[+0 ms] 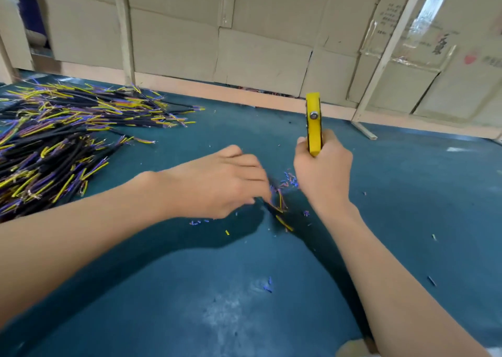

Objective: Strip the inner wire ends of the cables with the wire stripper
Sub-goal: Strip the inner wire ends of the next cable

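My right hand (pixel 323 172) grips the yellow wire stripper (pixel 313 124) upright | my left hand (pixel 217 183) pinches a cable (pixel 279 207) just left of the stripper hand | cable pile (pixel 68 139) far left of it | blue mat (pixel 217 288) with insulation bits (pixel 290 178), cardboard wall (pixel 244 30) behind.

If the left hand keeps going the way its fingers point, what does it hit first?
Probably the cable with its loose wire ends, just past the left hand, then the scattered insulation bits. The right hand holding the yellow wire stripper lies beyond; depth is unclear.
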`<state>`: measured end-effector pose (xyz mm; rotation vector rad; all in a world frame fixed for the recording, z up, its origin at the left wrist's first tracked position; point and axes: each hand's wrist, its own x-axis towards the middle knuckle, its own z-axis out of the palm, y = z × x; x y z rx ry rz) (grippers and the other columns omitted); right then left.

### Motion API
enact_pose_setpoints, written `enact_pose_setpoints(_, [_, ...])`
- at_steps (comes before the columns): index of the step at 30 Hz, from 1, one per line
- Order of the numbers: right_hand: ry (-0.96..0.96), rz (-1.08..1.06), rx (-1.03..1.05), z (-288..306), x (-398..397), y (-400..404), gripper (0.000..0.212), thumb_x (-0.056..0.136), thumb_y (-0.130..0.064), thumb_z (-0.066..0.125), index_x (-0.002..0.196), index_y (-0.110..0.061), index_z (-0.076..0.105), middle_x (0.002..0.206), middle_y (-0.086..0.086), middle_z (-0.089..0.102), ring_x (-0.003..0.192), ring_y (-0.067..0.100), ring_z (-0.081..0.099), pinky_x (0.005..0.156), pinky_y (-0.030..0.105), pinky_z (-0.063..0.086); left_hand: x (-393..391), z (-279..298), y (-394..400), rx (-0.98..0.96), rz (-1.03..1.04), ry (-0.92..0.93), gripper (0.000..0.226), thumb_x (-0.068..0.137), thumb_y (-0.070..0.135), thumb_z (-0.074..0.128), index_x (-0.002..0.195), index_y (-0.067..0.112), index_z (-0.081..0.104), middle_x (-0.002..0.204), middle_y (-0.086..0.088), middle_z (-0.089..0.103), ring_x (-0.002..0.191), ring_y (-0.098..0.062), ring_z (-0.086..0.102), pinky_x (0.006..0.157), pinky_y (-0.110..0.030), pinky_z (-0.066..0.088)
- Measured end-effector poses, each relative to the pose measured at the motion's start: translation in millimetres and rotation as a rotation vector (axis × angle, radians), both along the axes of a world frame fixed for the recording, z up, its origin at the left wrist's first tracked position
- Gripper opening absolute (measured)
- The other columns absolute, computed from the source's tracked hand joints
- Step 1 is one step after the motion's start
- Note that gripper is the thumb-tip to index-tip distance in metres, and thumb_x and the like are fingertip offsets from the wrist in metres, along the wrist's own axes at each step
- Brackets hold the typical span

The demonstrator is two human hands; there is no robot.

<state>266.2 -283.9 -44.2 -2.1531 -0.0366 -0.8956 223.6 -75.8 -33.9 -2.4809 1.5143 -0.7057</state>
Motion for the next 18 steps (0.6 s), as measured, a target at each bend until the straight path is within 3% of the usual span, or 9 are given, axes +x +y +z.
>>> enact_pose_setpoints(2, [0.048,0.019,-0.023,0.6,1.8,-1.9,0.030,0.094,-0.026,0.060,0.070,-0.021,0.043,0.055,0.000,0.047,0.055,0.027,0.048,0.053,0.037,0.038,-2.9,5.8,42.7,-0.198,0.134,-0.054,0.029,0.089,0.027,0.069,0.117,0.028,0.062,0.112,0.005,0.061,0.106,-0.026,0.056,0.085,-0.044,0.045])
enact_pose_setpoints(4, [0.103,0.052,-0.099,-0.2,2.9,0.6,0.034,0.094,-0.029,0.061,0.068,-0.022,0.041,0.054,-0.001,0.047,0.051,0.021,0.046,0.049,0.033,0.031,-1.5,9.3,98.0,-0.202,0.603,-0.105,0.046,0.078,0.048,0.075,0.116,0.032,0.055,0.112,0.001,0.058,0.107,-0.030,0.055,0.086,-0.048,0.047])
enact_pose_setpoints(6, [0.176,0.063,-0.236,-2.8,2.6,6.8,0.034,0.095,-0.031,0.061,0.070,-0.023,0.040,0.058,-0.001,0.049,0.053,0.016,0.047,0.048,0.031,0.026,-1.4,8.3,144.3,-0.087,1.222,0.104,0.067,0.070,0.072,0.067,0.118,0.030,0.046,0.117,-0.005,0.050,0.116,-0.034,0.049,0.095,-0.050,0.046])
enact_pose_setpoints(8, [0.239,0.059,-0.346,-6.4,2.0,13.8,0.027,0.095,-0.030,0.061,0.077,-0.022,0.042,0.065,0.000,0.052,0.058,0.016,0.047,0.049,0.031,0.026,-1.6,-0.8,169.4,-0.030,1.517,0.328,0.065,0.070,0.078,0.062,0.107,0.027,0.046,0.105,-0.007,0.039,0.115,-0.037,0.046,0.099,-0.047,0.046])
enact_pose_setpoints(10, [0.253,0.054,-0.390,-8.3,1.4,18.8,0.019,0.094,-0.026,0.060,0.085,-0.018,0.046,0.068,0.001,0.052,0.059,0.018,0.047,0.049,0.032,0.026,2.9,-4.4,178.6,-0.102,1.470,0.338,0.042,0.076,0.061,0.069,0.088,0.023,0.054,0.089,-0.004,0.041,0.102,-0.034,0.055,0.092,-0.045,0.050])
enact_pose_setpoints(13, [0.250,0.060,-0.383,-8.3,-0.8,20.9,0.015,0.095,-0.024,0.060,0.090,-0.016,0.049,0.069,0.003,0.055,0.061,0.021,0.050,0.050,0.032,0.029,0.8,-3.0,166.0,-0.187,1.441,0.328,0.026,0.074,0.031,0.066,0.066,0.018,0.046,0.067,-0.002,0.044,0.075,-0.031,0.053,0.082,-0.043,0.052])
enact_pose_setpoints(16, [0.254,0.056,-0.385,-8.8,-1.6,17.9,0.014,0.095,-0.025,0.061,0.090,-0.017,0.050,0.069,0.003,0.056,0.061,0.019,0.051,0.050,0.030,0.029,-7.5,-8.1,150.9,-0.306,1.369,0.114,0.017,0.080,0.026,0.063,0.071,0.018,0.051,0.071,-0.004,0.052,0.073,-0.031,0.055,0.075,-0.041,0.041])
enact_pose_setpoints(18, [0.246,0.058,-0.376,-8.7,-0.7,16.2,0.017,0.095,-0.027,0.061,0.086,-0.021,0.047,0.068,0.001,0.056,0.060,0.019,0.051,0.050,0.030,0.030,-14.1,-8.1,138.0,-0.445,1.160,-0.021,0.011,0.090,0.025,0.061,0.084,0.018,0.056,0.083,-0.009,0.060,0.078,-0.037,0.062,0.071,-0.042,0.039])
